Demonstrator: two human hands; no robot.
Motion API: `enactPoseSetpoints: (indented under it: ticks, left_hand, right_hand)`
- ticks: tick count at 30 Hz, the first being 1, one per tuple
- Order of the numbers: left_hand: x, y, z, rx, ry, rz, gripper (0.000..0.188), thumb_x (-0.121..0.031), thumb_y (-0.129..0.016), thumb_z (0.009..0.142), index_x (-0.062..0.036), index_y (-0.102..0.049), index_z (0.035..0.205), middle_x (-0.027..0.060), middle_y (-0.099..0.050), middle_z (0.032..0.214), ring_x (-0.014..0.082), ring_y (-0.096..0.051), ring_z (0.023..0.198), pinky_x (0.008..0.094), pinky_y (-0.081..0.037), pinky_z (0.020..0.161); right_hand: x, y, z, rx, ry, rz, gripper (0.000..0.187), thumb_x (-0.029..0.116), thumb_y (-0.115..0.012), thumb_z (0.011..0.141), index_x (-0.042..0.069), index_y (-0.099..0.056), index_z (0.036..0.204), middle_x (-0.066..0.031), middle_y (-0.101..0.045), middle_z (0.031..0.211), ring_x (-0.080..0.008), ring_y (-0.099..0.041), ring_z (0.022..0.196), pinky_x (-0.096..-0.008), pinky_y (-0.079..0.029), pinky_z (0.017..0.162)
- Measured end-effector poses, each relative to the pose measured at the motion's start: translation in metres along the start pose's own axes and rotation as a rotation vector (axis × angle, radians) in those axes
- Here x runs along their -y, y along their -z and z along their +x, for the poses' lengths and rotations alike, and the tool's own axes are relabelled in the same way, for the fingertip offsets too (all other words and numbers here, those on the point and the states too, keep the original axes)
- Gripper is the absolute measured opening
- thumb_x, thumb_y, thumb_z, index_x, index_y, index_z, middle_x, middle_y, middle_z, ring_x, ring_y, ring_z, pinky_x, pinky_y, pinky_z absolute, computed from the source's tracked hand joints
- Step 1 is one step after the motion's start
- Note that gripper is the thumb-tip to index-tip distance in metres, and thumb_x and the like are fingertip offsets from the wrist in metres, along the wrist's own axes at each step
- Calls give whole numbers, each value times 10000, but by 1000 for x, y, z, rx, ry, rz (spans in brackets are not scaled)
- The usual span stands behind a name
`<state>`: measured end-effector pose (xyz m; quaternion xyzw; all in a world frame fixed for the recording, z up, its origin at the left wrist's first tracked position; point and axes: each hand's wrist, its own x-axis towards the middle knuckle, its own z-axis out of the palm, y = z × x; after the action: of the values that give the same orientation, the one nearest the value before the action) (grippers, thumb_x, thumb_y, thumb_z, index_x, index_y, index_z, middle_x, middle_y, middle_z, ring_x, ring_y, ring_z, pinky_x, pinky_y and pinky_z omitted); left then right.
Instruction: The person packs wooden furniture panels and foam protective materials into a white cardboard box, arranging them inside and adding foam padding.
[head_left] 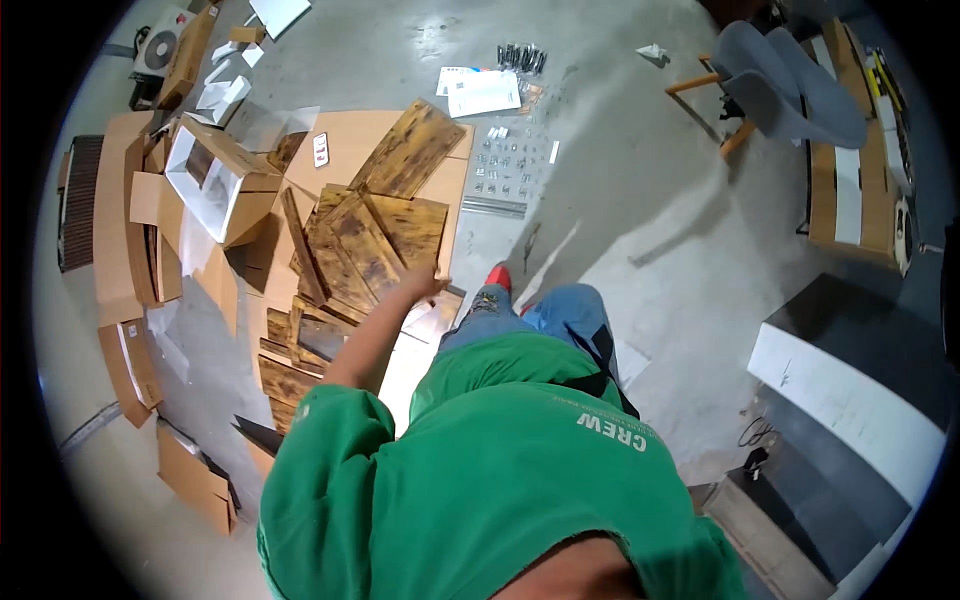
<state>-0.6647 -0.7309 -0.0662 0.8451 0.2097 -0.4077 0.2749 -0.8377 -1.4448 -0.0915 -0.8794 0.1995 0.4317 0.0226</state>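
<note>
My left arm reaches forward from a green sleeve, and my left hand (424, 285) is at the near right corner of a pile of wood-grain panels (372, 245). Its fingers are small and partly hidden, so whether they grip a panel I cannot tell. Brown with dark streaks, the panels overlap at several angles. One wide panel (412, 150) lies at the far end of the pile, and a narrow board (304, 245) leans along the left side. Beneath them is a flat cardboard sheet (365, 125). My right hand is out of view.
Small hardware packs (503, 165) lie in rows on the floor right of the cardboard, with paper sheets (484, 93) beyond. An open carton (250, 205) with white foam stands at the left. A grey chair (790, 90) is far right; a white-fronted unit (845, 400) is nearer.
</note>
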Motion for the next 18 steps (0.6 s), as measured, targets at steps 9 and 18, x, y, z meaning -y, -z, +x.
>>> enactPoseSetpoints:
  ticks: [9,18]
  left_hand:
    - [-205,133,156,-403,-267,-413,483,-428,-635,813,-12,-639,1058,202,-654,991,321,-632,941,369,-498,805]
    - [-260,54,155,-123,97,-293,460,-494,-612,775,-50,-661,884,173,-667,855,332,-635,839,390,-497,739]
  right_hand:
    - [55,209,135,77,-8,-2,635,560,-558,809,-68,-653,806,-276,-639,798,-422,-627,839,-465,-489,725]
    - [251,588,357,-44,298,174,533,460,-650,798,-67,-641,874,-217,-639,756,-315,-629,742,-393,-482,696]
